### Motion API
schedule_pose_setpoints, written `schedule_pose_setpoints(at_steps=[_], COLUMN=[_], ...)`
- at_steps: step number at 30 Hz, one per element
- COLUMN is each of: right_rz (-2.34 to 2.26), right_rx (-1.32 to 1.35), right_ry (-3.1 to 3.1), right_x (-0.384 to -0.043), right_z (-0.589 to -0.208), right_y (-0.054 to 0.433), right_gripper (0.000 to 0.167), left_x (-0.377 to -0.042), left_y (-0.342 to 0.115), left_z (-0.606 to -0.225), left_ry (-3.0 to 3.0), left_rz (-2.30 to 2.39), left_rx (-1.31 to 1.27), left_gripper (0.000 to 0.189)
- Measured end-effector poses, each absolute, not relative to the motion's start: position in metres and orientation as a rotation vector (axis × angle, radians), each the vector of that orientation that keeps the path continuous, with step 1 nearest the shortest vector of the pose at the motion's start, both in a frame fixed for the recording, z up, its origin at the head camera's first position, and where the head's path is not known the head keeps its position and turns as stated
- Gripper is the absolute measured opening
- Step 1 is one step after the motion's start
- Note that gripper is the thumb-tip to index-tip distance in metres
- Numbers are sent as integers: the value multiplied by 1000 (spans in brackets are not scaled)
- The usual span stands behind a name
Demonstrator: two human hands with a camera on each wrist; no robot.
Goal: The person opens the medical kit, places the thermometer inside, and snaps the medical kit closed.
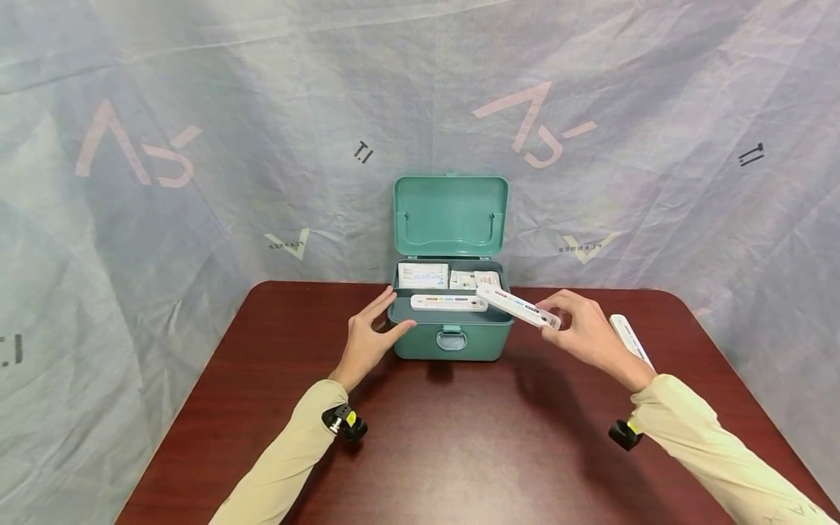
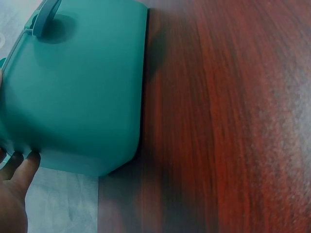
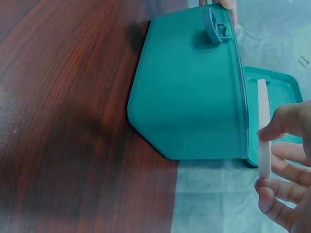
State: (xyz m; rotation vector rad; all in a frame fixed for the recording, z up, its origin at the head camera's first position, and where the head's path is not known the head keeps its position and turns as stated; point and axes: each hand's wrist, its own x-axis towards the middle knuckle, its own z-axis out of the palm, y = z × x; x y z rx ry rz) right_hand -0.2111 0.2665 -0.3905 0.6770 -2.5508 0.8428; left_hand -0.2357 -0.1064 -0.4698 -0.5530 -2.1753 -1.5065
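A teal storage box (image 1: pixel 453 343) stands on the table with its lid (image 1: pixel 451 211) raised. My left hand (image 1: pixel 369 339) rests at the box's left side, fingers fairly straight and thumb over the front rim; in the left wrist view its fingertips (image 2: pixel 30 162) touch the side wall. Between thumb and fingers, my right hand (image 1: pixel 580 328) pinches a long slim white case (image 1: pixel 518 306) with small coloured print. That case slants over the box's right front rim. A similar slim white case (image 1: pixel 449 302) lies crosswise inside, in front of a white carton marked "Surgical" (image 1: pixel 423 275).
Small white packets (image 1: pixel 474 280) sit at the back right inside the box. Another slim white case (image 1: pixel 631 341) lies on the dark red table (image 1: pixel 446 445), partly behind my right wrist. A grey printed cloth (image 1: pixel 315 146) hangs behind the table and along its sides.
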Motion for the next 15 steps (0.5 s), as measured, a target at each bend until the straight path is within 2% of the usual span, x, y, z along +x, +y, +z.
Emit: schedule_pose_setpoints(at_steps=[15], right_rz=[866], right_rx=[822], right_ry=[-2547], right_x=[-222], right_z=[-384], right_y=[251], right_gripper=[31], left_x=[-238], left_y=[-107], left_z=[-472], left_ry=[-2185], left_rz=[-1515], left_rx=[-552], left_gripper=[69])
